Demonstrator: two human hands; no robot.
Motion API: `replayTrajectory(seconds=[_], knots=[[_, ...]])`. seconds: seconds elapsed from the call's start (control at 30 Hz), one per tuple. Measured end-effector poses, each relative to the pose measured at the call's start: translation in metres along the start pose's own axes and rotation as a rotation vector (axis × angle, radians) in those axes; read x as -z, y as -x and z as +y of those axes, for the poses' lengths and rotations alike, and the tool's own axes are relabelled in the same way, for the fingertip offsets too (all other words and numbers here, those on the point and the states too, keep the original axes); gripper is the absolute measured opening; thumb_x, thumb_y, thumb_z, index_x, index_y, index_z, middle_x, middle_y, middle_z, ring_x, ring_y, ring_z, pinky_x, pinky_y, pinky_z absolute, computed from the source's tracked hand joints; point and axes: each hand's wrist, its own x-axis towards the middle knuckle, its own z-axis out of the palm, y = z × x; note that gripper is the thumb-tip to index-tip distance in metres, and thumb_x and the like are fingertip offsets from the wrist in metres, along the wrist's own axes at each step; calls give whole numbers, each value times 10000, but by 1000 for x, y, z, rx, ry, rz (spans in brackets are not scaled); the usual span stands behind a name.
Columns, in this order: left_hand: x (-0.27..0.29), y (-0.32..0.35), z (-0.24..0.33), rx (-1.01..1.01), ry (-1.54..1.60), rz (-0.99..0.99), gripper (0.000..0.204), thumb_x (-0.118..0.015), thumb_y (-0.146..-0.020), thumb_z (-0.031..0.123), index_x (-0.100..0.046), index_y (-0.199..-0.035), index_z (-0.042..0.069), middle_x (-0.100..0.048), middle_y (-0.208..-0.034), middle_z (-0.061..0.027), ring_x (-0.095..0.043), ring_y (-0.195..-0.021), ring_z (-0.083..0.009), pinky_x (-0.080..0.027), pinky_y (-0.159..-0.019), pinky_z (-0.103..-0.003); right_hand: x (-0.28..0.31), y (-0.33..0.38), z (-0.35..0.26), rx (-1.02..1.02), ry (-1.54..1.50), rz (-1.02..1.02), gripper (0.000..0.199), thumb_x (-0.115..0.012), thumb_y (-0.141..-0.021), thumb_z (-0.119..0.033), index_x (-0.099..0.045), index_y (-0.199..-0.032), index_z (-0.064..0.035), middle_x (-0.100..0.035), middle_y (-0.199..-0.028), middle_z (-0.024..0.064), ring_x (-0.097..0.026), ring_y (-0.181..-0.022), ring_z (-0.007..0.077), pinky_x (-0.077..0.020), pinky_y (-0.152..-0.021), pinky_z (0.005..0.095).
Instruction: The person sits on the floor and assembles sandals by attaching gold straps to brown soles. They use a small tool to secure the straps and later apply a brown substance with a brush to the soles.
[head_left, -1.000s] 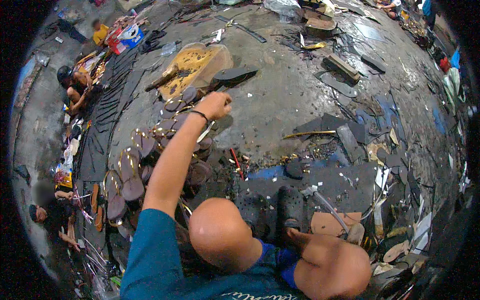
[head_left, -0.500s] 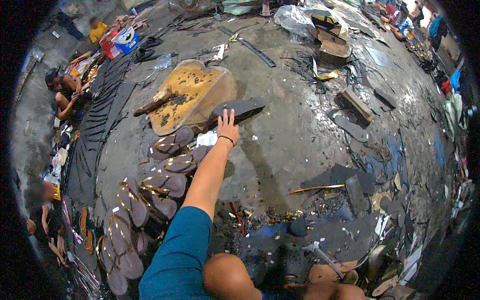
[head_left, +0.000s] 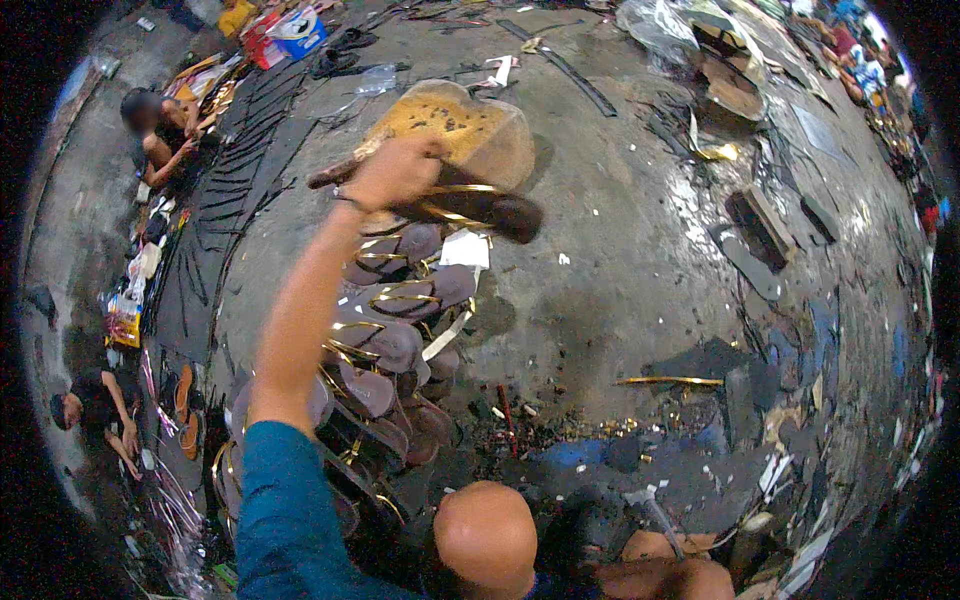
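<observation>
A dark sandal (head_left: 470,205) with gold straps is gripped in the left hand (head_left: 390,172), arm stretched forward above a row of sandals (head_left: 385,330) on the concrete floor (head_left: 620,260). Behind lies a yellow-stained board (head_left: 455,125). A blue-and-red package (head_left: 290,28) sits far left. The right hand is not visible.

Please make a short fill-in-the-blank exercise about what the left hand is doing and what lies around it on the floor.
1. The left hand holds a dark sandal with straps of ____ colour.
2. The sleeve on the outstretched arm is ____.
3. Below the hand, the finished sandals lie in a row on the ____.
4. Behind the held sandal stands a wooden board smeared with ____ glue.

Missing words: gold; blue; floor; yellow
</observation>
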Motion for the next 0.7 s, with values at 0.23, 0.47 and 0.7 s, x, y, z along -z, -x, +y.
replayTrajectory(seconds=[0.23, 0.47, 0.7], knots=[[37, 93, -139, 387, -101, -721, 394, -569, -782, 161, -646, -1163, 96, -674, -1089, -155, -637, -983, -311, -492, -869, -372, -8, 31, 15, -36, -11, 79, 521, -616, -781, -167, -470, -1269, -62, -496, -1194, 186, -511, -1093, 363, -438, -919, 420], [-32, 61, -72, 15, -290, -191, 358, -562, -821, 204, -646, -1139, 62, -657, -1092, -183, -616, -1015, -354, -481, -897, -427, -37, 91, 30, -139, 19, 142, 501, -615, -778, -154, -480, -1250, -55, -504, -1163, 192, -519, -1068, 367, -448, -900, 417], [-162, 16, 83, -363, -264, -479, 367, -606, -856, 277, -591, -1183, 113, -615, -1142, -171, -576, -1089, -352, -454, -921, -488, -56, 136, 63, -271, 81, 271, 482, -614, -775, -141, -489, -1231, -48, -511, -1132, 198, -526, -1044, 370, -458, -881, 414]])
